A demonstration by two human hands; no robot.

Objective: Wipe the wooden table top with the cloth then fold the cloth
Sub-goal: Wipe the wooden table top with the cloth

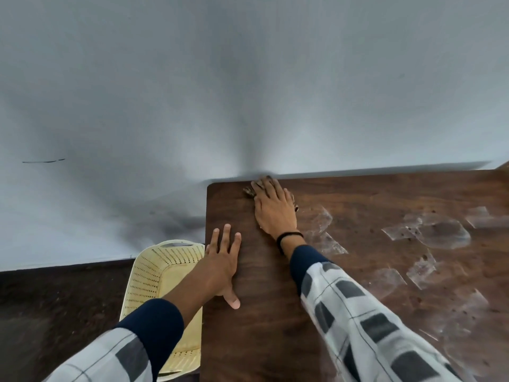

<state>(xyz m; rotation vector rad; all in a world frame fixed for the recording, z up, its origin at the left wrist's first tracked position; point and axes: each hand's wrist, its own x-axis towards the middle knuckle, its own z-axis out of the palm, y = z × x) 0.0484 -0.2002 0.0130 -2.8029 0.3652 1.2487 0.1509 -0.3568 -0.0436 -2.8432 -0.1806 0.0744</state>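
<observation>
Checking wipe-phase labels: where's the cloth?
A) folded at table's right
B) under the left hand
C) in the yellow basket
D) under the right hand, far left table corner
D: the right hand presses flat on the cloth, whose edge peeks out beside it; the left hand rests bare on the wooden table.

On table (261,340), cloth (249,191) under right hand (274,208), basket (154,274) left of table

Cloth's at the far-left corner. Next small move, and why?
Likely draw the cloth under the right hand back toward the near edge: it is pressed at the far-left corner of the table, with no room ahead. The left hand rests flat on the wood.
</observation>
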